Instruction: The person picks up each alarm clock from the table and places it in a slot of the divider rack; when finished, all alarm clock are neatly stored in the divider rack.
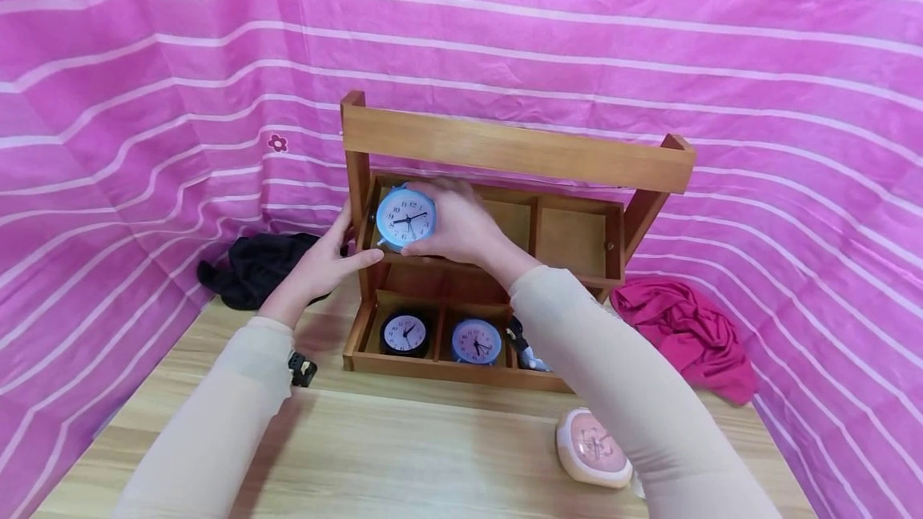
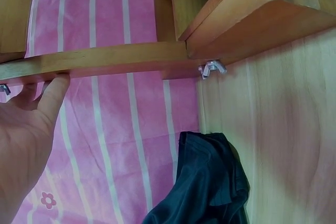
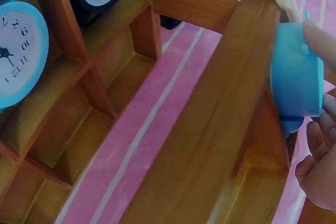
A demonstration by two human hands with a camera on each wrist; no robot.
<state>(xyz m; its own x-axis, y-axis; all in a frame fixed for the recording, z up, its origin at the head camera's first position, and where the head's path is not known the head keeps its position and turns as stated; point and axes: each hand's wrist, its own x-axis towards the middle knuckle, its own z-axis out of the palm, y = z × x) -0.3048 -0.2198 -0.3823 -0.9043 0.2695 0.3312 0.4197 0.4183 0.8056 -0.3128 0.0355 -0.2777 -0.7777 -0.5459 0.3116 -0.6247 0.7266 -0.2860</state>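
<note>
My right hand [image 1: 465,223] grips a light-blue round alarm clock [image 1: 406,217] by its side, at the upper left compartment of a wooden two-tier rack [image 1: 515,142]. The clock's face points towards me and leans a little. In the right wrist view, the same blue clock [image 3: 296,69] shows its side between thumb and fingers. My left hand [image 1: 322,267] touches the rack's left side post, thumb stretched out near the shelf's front edge. Its extended fingers press the side board [image 2: 121,60] in the left wrist view.
In the lower tier sit a black clock [image 1: 405,334], a blue clock [image 1: 477,342] and a partly hidden item [image 1: 530,355]. A pink-faced clock [image 1: 594,447] lies on the table in front. Black cloth [image 1: 252,271] lies left, red cloth [image 1: 681,335] right; striped pink curtain [image 1: 461,46] hangs behind.
</note>
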